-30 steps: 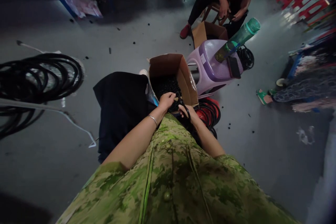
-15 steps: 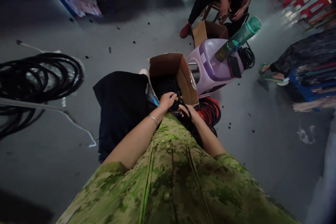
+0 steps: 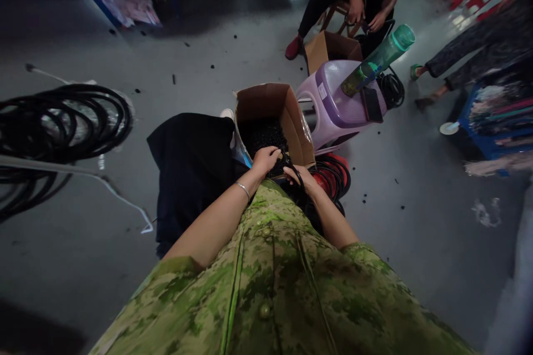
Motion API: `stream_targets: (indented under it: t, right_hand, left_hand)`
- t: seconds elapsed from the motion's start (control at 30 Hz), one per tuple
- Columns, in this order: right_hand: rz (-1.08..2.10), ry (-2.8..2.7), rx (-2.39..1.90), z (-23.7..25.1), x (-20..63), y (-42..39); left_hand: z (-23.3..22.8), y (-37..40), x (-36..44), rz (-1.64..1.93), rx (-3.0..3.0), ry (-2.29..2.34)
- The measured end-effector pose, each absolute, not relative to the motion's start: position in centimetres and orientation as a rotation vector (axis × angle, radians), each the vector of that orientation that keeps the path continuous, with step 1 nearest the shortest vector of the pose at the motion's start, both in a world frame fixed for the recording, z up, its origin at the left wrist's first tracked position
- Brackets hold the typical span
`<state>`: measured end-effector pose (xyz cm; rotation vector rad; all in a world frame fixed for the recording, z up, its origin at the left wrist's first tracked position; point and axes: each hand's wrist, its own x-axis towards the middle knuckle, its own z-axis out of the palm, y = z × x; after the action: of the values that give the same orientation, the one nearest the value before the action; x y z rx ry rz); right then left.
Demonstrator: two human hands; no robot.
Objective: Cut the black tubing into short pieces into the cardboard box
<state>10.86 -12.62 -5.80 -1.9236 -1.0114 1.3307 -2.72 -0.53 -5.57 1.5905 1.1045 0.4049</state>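
At box rim (image 3: 272, 94) | left hand (image 3: 265, 160), right hand (image 3: 300, 178) grip black cable (image 3: 291, 168)

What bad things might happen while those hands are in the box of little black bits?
1. The green bottle lies tilted on the purple stool beside the cardboard box; a bump might roll it off.
2. Black bits already dot the floor, so more could spill as the left hand digs in, and someone may slip.
3. The black loop at the right hand could snag on the cable coils beside it.
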Motion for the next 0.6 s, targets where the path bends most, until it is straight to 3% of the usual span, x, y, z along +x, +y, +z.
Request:
stream_targets:
  t: [0.33, 0.6]
  right_hand:
    - [1.346, -0.945, -1.91, -5.7, 10.4, -12.4]
    - [1.161, -1.1, -2.082, -5.9, 9.9, -12.3]
  left_hand:
    - [-5.8, -0.6, -2.7, 0.39, 1.676, 1.101]
    - [-6.1, -0.4, -2.7, 0.397, 1.675, 1.085]
